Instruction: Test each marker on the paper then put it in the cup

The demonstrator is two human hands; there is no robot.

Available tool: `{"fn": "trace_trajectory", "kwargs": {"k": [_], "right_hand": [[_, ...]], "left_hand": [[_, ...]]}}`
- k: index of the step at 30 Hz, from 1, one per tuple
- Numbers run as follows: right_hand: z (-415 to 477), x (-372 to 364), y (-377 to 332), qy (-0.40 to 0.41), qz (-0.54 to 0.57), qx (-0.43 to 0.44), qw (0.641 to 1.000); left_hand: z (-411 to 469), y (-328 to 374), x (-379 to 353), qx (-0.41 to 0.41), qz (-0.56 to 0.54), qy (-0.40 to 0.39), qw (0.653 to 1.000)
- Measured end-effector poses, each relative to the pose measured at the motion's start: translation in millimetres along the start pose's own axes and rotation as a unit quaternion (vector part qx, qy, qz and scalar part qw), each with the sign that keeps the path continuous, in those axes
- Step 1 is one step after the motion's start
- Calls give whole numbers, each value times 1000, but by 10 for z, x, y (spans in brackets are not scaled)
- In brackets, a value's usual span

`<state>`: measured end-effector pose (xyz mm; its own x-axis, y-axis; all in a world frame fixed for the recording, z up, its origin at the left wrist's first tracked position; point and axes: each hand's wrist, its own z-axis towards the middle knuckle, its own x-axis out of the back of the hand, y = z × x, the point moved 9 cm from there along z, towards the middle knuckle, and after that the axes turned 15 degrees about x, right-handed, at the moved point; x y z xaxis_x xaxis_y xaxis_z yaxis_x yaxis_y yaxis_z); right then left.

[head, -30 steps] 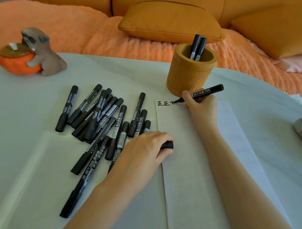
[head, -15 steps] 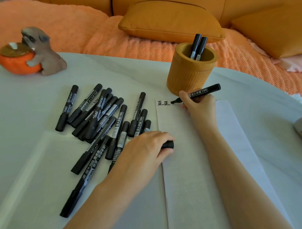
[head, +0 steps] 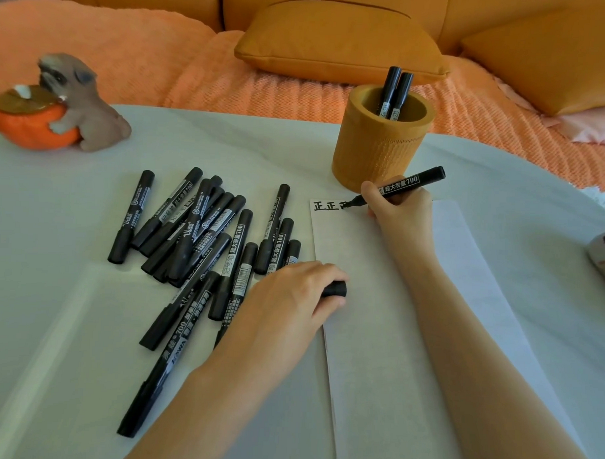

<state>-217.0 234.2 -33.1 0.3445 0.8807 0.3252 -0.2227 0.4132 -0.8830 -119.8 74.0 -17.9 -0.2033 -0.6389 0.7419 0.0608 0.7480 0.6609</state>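
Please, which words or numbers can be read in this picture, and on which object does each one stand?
"正正", then an unfinished third character: handwritten on the white paper sheet.
"超大容量700": on the black marker in the right hand.
"超大容量700": on one black marker in the pile.
Other pile labels, and those on the two black markers in the tan cylindrical cup: too small to read.
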Motion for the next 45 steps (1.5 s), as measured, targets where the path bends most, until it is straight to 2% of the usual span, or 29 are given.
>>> {"fn": "trace_trajectory", "kwargs": {"k": [10, 22, 32, 37, 45], "right_hand": [[4, -32, -3, -11, -18, 4, 1000], [21, 58, 14, 41, -17, 14, 999], [24, 77, 21, 47, -17, 17, 999], [2, 162, 11, 79, 40, -2, 996], [-83, 206, -291, 54, 163, -20, 985]], "left_hand": [[-3, 5, 10, -3, -3, 7, 1000], [11, 2, 9, -3, -4, 12, 1000], [3, 12, 14, 2, 2, 4, 1000], [-7, 9, 12, 5, 5, 1, 1000], [-26, -15, 128, 7, -42, 40, 998]]}}
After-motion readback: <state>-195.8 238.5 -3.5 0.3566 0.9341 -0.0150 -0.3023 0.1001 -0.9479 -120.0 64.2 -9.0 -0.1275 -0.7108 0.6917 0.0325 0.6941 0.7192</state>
